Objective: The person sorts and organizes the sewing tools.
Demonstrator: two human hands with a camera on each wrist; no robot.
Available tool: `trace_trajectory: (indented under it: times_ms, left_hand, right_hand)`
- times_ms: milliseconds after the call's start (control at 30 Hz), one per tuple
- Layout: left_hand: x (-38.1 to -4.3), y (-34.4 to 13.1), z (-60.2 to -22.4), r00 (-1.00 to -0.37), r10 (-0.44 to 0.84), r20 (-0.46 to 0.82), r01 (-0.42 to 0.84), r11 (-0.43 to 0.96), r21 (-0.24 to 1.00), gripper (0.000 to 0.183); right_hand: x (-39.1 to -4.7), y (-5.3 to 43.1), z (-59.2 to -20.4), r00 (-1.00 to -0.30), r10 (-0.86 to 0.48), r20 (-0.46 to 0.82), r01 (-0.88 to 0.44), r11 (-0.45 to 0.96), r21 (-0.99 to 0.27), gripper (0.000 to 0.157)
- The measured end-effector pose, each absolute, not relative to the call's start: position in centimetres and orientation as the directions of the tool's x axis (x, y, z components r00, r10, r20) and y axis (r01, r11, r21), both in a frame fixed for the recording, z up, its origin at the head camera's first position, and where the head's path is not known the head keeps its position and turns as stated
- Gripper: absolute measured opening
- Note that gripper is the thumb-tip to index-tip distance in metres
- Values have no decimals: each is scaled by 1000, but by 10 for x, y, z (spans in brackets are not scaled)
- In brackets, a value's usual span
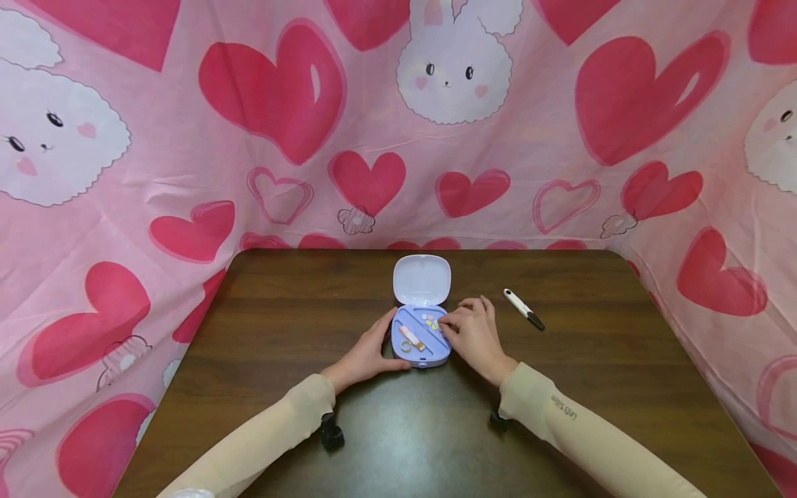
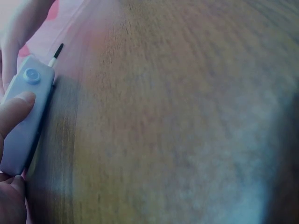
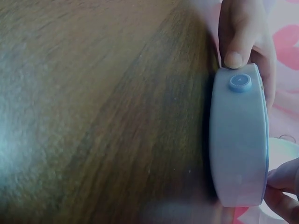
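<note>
A small lavender case (image 1: 420, 361) lies on the table with its pale lid (image 1: 422, 279) raised. My left hand (image 1: 367, 353) grips the case from the left, thumb on the front wall and fingers along the side. In the left wrist view that thumb presses beside a round front button (image 2: 32, 75). My right hand (image 1: 478, 335) reaches over the right edge, thumb and index fingertips close together at the upper compartment. Small pastel pieces (image 1: 429, 321) lie there; whether the fingertips pinch one is hidden. A yellowish ring (image 1: 406, 346) and a pink, white and gold stick-like item (image 1: 411, 338) lie in the lower-left compartment.
A white pen with a black end (image 1: 524, 309) lies on the brown wooden table (image 1: 299, 297), right of the case. Pink fabric with hearts and rabbits (image 1: 373, 131) hangs behind and beside the table. Black straps (image 1: 331, 432) show under the sleeves.
</note>
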State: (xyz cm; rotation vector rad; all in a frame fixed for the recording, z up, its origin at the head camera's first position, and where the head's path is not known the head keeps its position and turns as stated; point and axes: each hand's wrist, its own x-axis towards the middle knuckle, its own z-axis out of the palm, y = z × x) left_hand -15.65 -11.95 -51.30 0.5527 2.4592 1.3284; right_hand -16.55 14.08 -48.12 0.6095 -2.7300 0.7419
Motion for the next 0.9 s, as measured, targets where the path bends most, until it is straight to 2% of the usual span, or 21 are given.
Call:
trace_trajectory:
  times_ms: [300, 567, 900]
  left_hand:
    - [-155, -119, -511, -889, 453, -75, 189, 511, 839, 117]
    - [-155, -118, -511, -889, 453, -70, 191, 504, 842, 116]
    - [-157, -118, -514, -890, 452, -57, 206, 510, 835, 117]
  right_hand:
    - [-164, 140, -483, -852, -345, 394, -489, 793, -362, 8]
    - [-164, 143, -481, -864, -338, 374, -474, 798, -373, 11]
    - [-161, 149, -480, -850, -309, 426, -484, 777, -402, 13]
